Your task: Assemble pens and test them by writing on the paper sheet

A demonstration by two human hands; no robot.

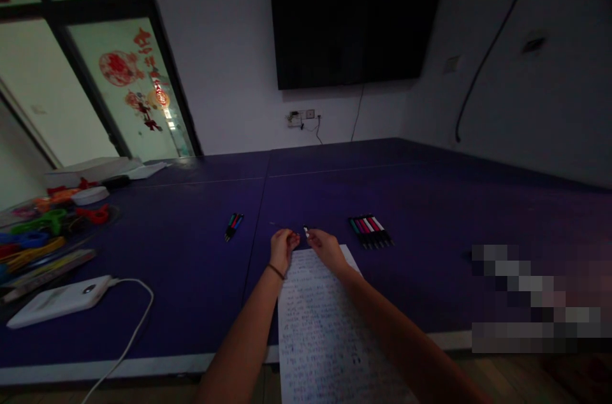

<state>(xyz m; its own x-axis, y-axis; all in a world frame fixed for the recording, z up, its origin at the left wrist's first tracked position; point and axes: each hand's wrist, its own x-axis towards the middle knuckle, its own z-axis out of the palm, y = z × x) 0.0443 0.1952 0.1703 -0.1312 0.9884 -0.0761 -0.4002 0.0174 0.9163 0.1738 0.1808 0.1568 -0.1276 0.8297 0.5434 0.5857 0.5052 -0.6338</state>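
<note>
My left hand (283, 245) and my right hand (325, 246) are stretched out side by side over the far end of a handwritten sheet of paper (320, 327) on the blue table (430, 213). Both hands have their fingers curled in. A small white and dark object (306, 232), perhaps a pen or its cap, sits between the fingertips, pinched by my right hand. What my left fingers hold is too small to name. A row of several pens (370, 230) lies to the right of my hands. Two or three more pens (233, 225) lie to the left.
A white power bank (60, 299) with a white cable (129, 327) lies at the near left. Colourful clips and stationery (43, 225) crowd the far left edge. A dark screen (354, 18) hangs on the wall. A blurred patch covers the near right.
</note>
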